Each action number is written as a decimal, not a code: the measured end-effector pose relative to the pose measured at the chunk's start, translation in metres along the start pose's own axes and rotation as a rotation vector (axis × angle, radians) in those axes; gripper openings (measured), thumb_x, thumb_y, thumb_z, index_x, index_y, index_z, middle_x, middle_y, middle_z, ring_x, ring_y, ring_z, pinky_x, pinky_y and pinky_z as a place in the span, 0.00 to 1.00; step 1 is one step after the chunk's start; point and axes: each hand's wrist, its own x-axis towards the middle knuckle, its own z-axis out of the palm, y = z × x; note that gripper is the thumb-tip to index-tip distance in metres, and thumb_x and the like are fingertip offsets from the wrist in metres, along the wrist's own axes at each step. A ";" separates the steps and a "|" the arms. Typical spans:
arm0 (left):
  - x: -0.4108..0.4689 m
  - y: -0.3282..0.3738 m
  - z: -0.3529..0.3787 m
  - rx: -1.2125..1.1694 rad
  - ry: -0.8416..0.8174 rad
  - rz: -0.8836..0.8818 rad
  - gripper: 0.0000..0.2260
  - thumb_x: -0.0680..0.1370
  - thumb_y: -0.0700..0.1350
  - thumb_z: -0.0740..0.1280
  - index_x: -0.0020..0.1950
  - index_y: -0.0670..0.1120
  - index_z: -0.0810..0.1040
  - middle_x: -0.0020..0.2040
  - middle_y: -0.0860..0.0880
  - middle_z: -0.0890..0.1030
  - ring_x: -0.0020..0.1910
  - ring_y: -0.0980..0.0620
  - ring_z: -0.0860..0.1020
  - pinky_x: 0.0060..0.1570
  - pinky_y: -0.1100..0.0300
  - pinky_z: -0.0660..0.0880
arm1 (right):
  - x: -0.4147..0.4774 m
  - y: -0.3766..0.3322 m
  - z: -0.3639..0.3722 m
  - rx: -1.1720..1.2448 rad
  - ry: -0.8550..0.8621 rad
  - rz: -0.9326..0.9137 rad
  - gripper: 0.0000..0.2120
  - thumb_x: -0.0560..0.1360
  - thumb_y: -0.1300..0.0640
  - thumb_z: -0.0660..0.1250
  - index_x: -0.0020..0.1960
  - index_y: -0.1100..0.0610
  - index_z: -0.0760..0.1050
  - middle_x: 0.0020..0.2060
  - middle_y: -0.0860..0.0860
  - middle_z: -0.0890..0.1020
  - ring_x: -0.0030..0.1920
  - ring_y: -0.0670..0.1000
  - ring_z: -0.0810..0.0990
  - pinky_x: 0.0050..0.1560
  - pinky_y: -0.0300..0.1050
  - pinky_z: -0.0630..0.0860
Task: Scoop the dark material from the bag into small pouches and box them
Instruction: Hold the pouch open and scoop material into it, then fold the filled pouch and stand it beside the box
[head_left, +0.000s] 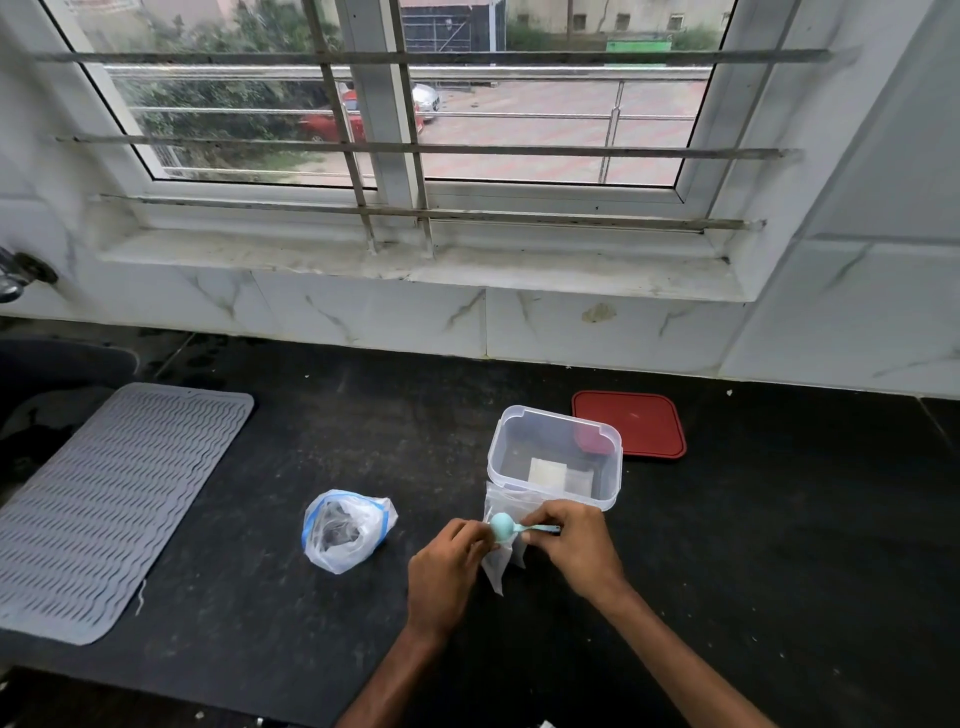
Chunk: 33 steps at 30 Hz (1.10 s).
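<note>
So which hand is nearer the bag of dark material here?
Left. The left hand, holding the pouch, is just right of the bag, apart; the right hand is farther right, holding the spoon.

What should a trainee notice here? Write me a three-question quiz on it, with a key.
1. True or false: the lid sits on the box.
2. Fill in: the left hand pinches the ___.
3. The scoop is held by: A) left hand B) right hand C) neither.
Key: 1 false, it lies beside the box; 2 pouch; 3 B.
</note>
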 end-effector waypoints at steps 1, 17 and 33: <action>0.000 0.000 0.000 0.006 -0.003 -0.006 0.07 0.73 0.42 0.76 0.47 0.52 0.82 0.46 0.59 0.82 0.41 0.63 0.80 0.39 0.78 0.71 | 0.000 0.000 0.000 0.034 0.010 0.022 0.07 0.68 0.61 0.79 0.43 0.52 0.85 0.39 0.42 0.85 0.43 0.37 0.82 0.44 0.30 0.77; 0.007 0.010 0.016 0.085 -0.050 0.040 0.10 0.70 0.47 0.78 0.45 0.52 0.79 0.67 0.49 0.73 0.65 0.51 0.73 0.57 0.56 0.77 | -0.041 0.060 -0.045 0.549 0.222 0.554 0.02 0.75 0.60 0.72 0.48 0.57 0.83 0.43 0.51 0.85 0.44 0.47 0.80 0.40 0.44 0.75; 0.004 -0.005 0.000 -0.254 -0.023 -0.256 0.07 0.77 0.40 0.70 0.46 0.53 0.81 0.44 0.57 0.83 0.45 0.61 0.80 0.44 0.73 0.74 | -0.035 0.096 -0.041 -0.179 0.614 0.280 0.11 0.75 0.54 0.71 0.56 0.53 0.77 0.56 0.49 0.77 0.56 0.53 0.75 0.55 0.50 0.74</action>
